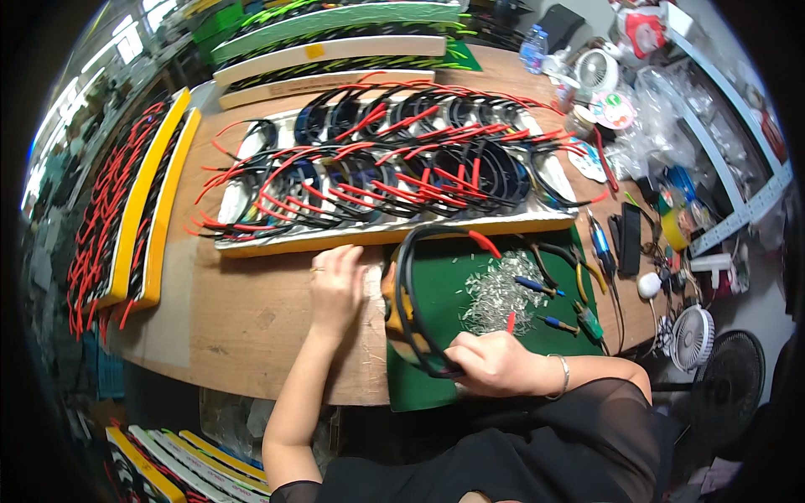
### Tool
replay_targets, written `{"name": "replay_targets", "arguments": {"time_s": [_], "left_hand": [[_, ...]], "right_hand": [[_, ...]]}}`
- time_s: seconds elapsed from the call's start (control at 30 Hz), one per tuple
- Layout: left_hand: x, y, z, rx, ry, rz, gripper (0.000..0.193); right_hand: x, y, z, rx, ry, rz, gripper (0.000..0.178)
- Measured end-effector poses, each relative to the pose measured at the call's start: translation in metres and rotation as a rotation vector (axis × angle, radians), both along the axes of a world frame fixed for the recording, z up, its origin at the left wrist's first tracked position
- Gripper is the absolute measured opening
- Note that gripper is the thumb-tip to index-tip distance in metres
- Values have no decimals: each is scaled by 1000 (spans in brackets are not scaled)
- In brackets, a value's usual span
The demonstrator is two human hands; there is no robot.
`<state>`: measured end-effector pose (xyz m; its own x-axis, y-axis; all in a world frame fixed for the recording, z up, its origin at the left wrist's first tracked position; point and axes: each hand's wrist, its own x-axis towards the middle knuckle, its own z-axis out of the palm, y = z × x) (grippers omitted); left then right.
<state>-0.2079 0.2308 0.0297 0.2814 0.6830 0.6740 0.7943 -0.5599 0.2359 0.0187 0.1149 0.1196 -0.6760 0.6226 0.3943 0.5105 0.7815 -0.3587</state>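
My right hand (496,364) is closed on a pair of sunglasses (405,323) with a black frame, amber lenses and red temple tips. It grips the frame near its lower corner, and the red tips point to the right. Left of the sunglasses, my left hand (337,289) rests just in front of the white tray (402,237), fingers loosely extended and nothing visible in them. Many black glasses with dark lenses and red tips lie in rows in that tray. Under the sunglasses is a green mat (419,392), bearing a heap of small clear, shiny pieces (501,295).
Blue-handled screwdrivers (535,286) and yellow-handled pliers (591,275) lie right of the heap. Stacked trays of glasses stand at the left (138,243) and at the back (335,59). A blue corded tool (600,245), a water bottle (533,49) and fans (693,337) are at the right.
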Motion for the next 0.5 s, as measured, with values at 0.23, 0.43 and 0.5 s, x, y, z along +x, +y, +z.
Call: {"name": "replay_targets", "arguments": {"time_s": [0.23,0.43,0.5], "left_hand": [[72,44,-22,73,175,102,46],[84,48,-29,0,123,186,42],[91,47,-28,9,131,182,45]], "right_hand": [[58,-15,6,34,-11,-196,29],[103,-19,6,36,-32,-331,30],[104,-10,5,23,8,-338,30]]}}
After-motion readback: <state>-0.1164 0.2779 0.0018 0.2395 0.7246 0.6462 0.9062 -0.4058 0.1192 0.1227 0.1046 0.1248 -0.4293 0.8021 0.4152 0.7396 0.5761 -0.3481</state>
